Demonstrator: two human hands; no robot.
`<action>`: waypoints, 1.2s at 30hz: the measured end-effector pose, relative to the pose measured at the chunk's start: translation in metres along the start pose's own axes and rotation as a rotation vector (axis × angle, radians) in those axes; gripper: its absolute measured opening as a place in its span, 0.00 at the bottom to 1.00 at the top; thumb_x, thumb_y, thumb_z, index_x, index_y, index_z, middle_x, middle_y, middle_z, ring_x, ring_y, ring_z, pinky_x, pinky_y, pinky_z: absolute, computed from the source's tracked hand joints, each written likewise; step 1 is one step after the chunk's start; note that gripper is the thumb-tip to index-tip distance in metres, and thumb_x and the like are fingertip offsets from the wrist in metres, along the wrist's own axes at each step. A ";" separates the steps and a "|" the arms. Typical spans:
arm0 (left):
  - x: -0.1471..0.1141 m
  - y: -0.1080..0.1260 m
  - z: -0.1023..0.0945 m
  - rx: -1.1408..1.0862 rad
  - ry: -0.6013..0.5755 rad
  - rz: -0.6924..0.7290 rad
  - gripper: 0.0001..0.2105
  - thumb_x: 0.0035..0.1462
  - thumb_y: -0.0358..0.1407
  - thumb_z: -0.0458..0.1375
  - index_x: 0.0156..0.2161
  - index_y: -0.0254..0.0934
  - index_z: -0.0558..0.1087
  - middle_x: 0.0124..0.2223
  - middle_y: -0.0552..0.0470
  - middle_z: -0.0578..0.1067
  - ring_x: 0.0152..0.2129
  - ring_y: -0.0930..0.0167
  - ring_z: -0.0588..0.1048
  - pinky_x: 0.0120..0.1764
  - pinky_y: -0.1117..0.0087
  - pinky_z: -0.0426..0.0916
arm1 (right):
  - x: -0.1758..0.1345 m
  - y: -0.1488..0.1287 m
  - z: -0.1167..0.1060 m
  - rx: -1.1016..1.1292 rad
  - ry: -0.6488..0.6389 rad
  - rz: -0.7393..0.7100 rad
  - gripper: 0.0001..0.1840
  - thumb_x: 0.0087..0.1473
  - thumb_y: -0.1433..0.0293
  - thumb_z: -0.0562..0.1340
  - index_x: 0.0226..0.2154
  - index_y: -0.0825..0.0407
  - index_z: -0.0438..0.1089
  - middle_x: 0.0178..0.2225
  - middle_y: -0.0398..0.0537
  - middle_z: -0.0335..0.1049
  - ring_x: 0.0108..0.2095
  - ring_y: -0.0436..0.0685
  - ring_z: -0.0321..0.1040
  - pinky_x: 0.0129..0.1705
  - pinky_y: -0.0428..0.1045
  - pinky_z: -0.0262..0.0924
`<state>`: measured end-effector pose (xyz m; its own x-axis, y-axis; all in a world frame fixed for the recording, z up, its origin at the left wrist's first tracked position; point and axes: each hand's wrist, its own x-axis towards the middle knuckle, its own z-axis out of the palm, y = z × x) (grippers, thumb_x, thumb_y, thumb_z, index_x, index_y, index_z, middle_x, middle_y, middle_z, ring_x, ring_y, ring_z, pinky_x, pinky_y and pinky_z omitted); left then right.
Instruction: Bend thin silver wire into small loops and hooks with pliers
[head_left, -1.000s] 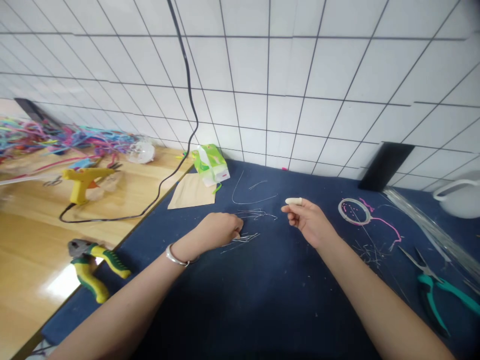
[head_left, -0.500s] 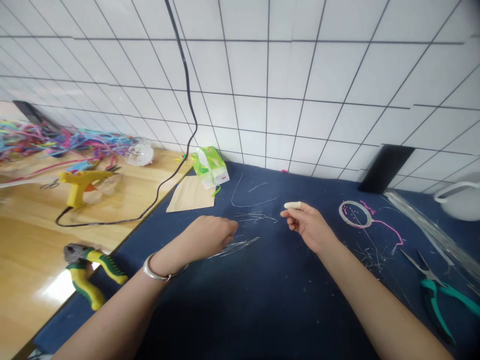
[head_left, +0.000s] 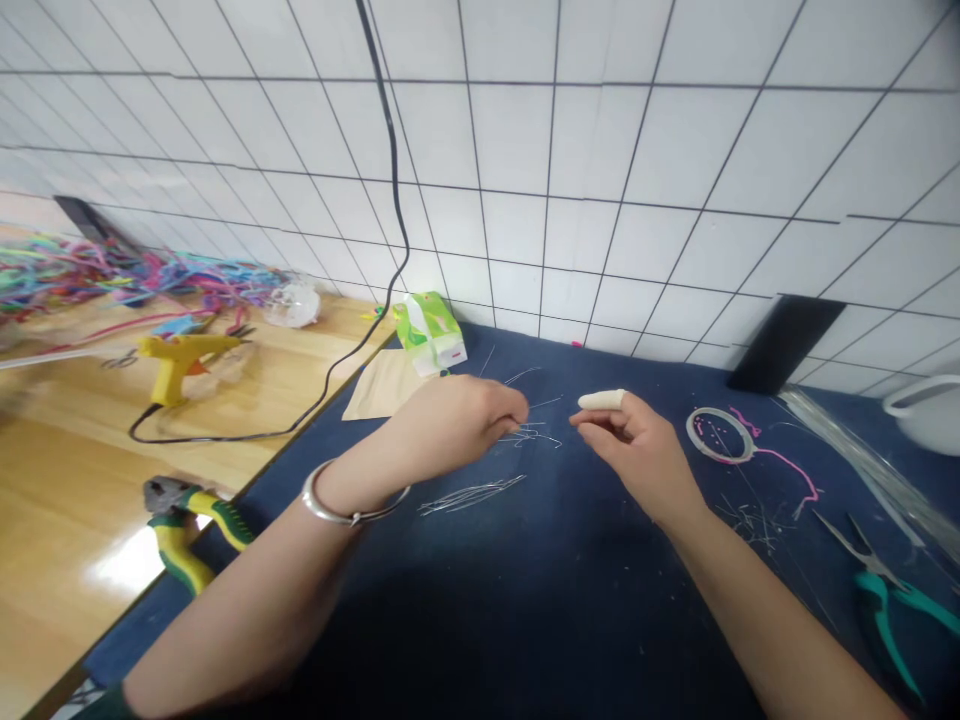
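Observation:
My left hand (head_left: 469, 425), with a silver bangle at the wrist, is closed above the dark blue mat, fingertips pinched together. Whatever they grip is too small or hidden to make out. Facing it on the right, my right hand (head_left: 645, 445) wears a pale finger cot (head_left: 601, 400) on one finger. Its thumb and other fingers are curled close together, and I cannot make out anything in them. Between the hands lie thin bent metal wires (head_left: 536, 436), partly covered by my left fingers. Nearer to me is a bundle of straighter wires (head_left: 472, 494).
Green-handled pliers (head_left: 874, 580), wire scraps (head_left: 754, 522) and a ring dish with pink bits (head_left: 721, 435) lie right. Left are yellow-green pliers (head_left: 180, 515) and a corded yellow glue gun (head_left: 176, 365). A green packet (head_left: 431, 335) and tan sheet (head_left: 379, 385) sit behind.
My left hand has moved right and slightly up, off the wire bundle and over the bent wires. My right hand has shifted a little, its fingers turned. The view has swung slightly left.

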<state>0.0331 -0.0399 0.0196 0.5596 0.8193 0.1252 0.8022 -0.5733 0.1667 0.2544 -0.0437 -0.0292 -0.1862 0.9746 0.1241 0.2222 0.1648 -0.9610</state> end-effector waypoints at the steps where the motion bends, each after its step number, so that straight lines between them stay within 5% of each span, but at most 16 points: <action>1: 0.008 0.007 -0.002 -0.016 0.019 0.038 0.08 0.55 0.31 0.50 0.34 0.40 0.72 0.29 0.54 0.75 0.27 0.72 0.72 0.29 0.73 0.61 | -0.003 -0.007 -0.001 -0.086 0.026 -0.059 0.13 0.49 0.71 0.61 0.41 0.47 0.67 0.36 0.44 0.73 0.35 0.53 0.68 0.36 0.50 0.61; 6: 0.036 0.034 -0.001 -0.074 0.089 0.101 0.09 0.55 0.29 0.49 0.32 0.37 0.72 0.29 0.53 0.74 0.25 0.73 0.72 0.26 0.74 0.60 | -0.010 -0.015 -0.006 -0.473 0.140 -0.341 0.16 0.50 0.72 0.61 0.43 0.47 0.67 0.34 0.45 0.72 0.33 0.54 0.68 0.38 0.52 0.62; 14: 0.031 0.028 0.002 -0.211 0.092 0.140 0.07 0.55 0.27 0.51 0.31 0.37 0.71 0.29 0.55 0.74 0.26 0.74 0.71 0.28 0.75 0.63 | -0.005 -0.004 -0.003 -0.726 0.215 -0.579 0.12 0.53 0.72 0.59 0.42 0.51 0.67 0.33 0.49 0.70 0.35 0.57 0.67 0.37 0.52 0.63; 36: 0.028 0.027 0.000 -0.117 0.048 0.106 0.09 0.56 0.32 0.51 0.35 0.38 0.74 0.32 0.53 0.74 0.28 0.73 0.71 0.27 0.74 0.61 | -0.003 -0.003 -0.007 -0.735 0.209 -0.601 0.12 0.54 0.73 0.59 0.43 0.53 0.67 0.32 0.48 0.71 0.34 0.54 0.68 0.37 0.49 0.64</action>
<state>0.0708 -0.0321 0.0272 0.6270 0.7546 0.1937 0.7081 -0.6556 0.2622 0.2605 -0.0460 -0.0252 -0.3059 0.6925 0.6533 0.7013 0.6280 -0.3373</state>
